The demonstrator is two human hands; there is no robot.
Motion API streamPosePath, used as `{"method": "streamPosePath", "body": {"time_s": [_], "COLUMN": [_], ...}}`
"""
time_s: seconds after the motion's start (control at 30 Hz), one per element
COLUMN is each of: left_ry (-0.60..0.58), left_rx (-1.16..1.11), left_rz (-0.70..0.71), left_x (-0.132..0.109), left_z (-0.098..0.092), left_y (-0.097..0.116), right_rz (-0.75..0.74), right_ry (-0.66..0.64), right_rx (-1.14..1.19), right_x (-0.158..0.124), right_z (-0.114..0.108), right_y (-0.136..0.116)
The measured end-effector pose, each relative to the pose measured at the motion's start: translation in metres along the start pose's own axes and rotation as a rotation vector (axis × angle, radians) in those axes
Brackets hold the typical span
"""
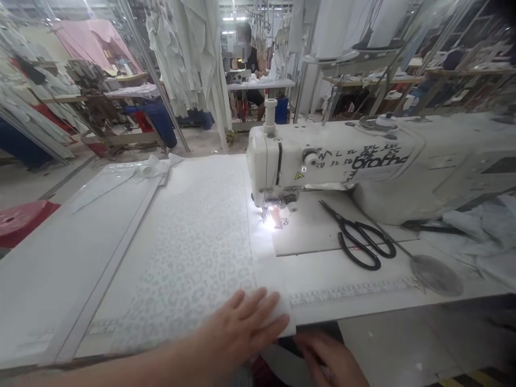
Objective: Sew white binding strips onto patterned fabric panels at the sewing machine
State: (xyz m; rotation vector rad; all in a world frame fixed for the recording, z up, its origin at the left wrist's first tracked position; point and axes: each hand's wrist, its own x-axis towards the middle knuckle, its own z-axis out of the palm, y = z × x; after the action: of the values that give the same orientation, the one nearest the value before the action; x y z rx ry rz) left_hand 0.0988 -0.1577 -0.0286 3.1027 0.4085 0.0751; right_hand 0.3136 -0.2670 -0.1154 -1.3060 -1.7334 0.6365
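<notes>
A pale fabric with a grey leopard print point(197, 242) lies across the table, its plain right edge running under the lit needle area of a white sewing machine point(338, 156). My left hand point(245, 325) rests flat on the fabric near the table's front edge, fingers spread. Just right of it and below the table edge is my right hand point(328, 357), partly cut off by the frame. Its fingers are curled, and whatever they may hold is hidden. Black-handled scissors point(360, 239) lie right of the needle.
A printed ruler scale point(355, 290) runs along the table front. Beside it lies a round grey disc point(437, 275). Bunched pale fabric point(492, 236) sits at the right. A red stool point(24, 220) stands at the left. Across the aisle a person point(252, 59) sits at another machine.
</notes>
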Motion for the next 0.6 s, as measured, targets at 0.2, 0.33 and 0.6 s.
{"method": "streamPosePath", "body": {"time_s": [0.2, 0.33, 0.6], "left_ry": [0.192, 0.262, 0.224], "left_rx": [-0.067, -0.108, -0.200], "left_rz": [0.014, 0.077, 0.124], "left_x": [0.004, -0.004, -0.010], "left_z": [0.003, 0.004, 0.019], "left_y": [0.018, 0.025, 0.050], "right_rz": [0.440, 0.542, 0.572], "right_ry": [-0.178, -0.202, -0.172], "right_rx": [0.679, 0.884, 0.889], "right_x": [0.018, 0.013, -0.020], "right_z": [0.018, 0.016, 0.007], "right_y": [-0.013, -0.033, -0.045]}}
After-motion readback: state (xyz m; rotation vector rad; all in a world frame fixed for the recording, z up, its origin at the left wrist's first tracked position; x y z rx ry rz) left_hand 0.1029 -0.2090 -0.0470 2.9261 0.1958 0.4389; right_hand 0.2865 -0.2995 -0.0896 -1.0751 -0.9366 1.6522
